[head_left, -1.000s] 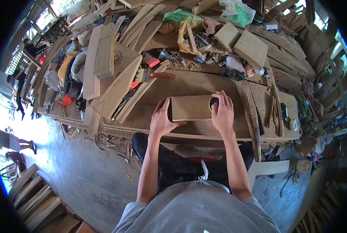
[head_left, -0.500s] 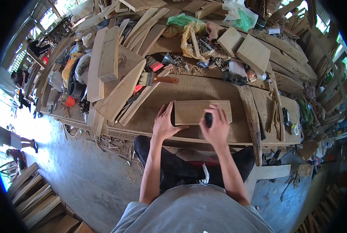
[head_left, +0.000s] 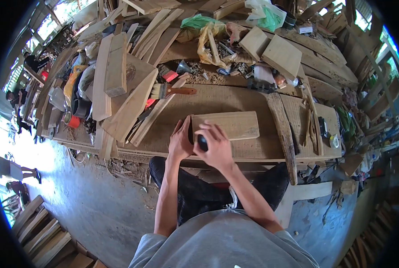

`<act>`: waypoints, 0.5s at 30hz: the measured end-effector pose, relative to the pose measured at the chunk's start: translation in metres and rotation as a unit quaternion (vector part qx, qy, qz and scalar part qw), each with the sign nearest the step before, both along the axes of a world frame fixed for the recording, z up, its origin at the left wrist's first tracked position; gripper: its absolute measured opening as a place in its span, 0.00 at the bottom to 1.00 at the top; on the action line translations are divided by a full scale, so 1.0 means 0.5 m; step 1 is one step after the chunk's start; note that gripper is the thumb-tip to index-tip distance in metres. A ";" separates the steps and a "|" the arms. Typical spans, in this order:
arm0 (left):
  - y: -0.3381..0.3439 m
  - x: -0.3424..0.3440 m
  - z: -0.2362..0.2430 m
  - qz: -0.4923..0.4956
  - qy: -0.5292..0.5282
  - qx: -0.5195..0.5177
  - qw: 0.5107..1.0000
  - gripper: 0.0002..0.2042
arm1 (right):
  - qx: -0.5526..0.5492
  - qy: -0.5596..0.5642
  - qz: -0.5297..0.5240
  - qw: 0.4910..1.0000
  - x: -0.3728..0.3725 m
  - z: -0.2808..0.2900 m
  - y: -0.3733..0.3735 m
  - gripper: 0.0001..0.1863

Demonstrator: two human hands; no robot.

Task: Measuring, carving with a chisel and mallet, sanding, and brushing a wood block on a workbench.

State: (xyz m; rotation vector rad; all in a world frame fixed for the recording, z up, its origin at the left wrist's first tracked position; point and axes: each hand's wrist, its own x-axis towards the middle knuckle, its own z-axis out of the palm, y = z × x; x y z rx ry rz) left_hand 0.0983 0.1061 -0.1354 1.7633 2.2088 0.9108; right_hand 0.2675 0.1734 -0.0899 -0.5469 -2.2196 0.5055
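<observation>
A pale rectangular wooden block (head_left: 242, 126) lies lengthwise across the bench in front of me, slightly tilted in view. My left hand (head_left: 180, 142) holds it at its left end, with the fingers pointing away from me along that end. Over the block's near left corner, my right hand (head_left: 216, 147) curls round a small dark, rounded object (head_left: 202, 142), whose kind I cannot make out. The right hand covers that corner and part of the near edge. Beyond the block, a paintbrush (head_left: 172, 91) with a wooden handle lies on the bench.
Wooden boards (head_left: 114, 67) are stacked at the left. A rough wooden stick (head_left: 283, 134) lies right of the block and overhangs the front edge. Behind are two wood blocks (head_left: 281, 56), plastic bags (head_left: 266, 15), shavings and a red-and-black item (head_left: 167, 73). A tape roll (head_left: 334, 142) sits far right.
My right hand has moved left with the dark object, from the block's right part to its left end beside my left hand. The whole view has shifted slightly.
</observation>
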 end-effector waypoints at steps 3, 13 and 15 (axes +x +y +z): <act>0.011 0.020 0.025 -0.006 0.013 -0.004 1.000 0.57 | -0.002 -0.023 -0.098 0.995 0.102 -0.001 0.076 0.18; 0.005 0.018 0.022 0.018 -0.004 -0.015 1.000 0.57 | -0.022 -0.078 -0.043 0.996 -0.013 0.002 0.132 0.19; 0.014 0.011 0.020 0.036 0.015 -0.020 0.999 0.56 | 0.028 -0.084 0.020 0.996 -0.077 -0.006 0.107 0.20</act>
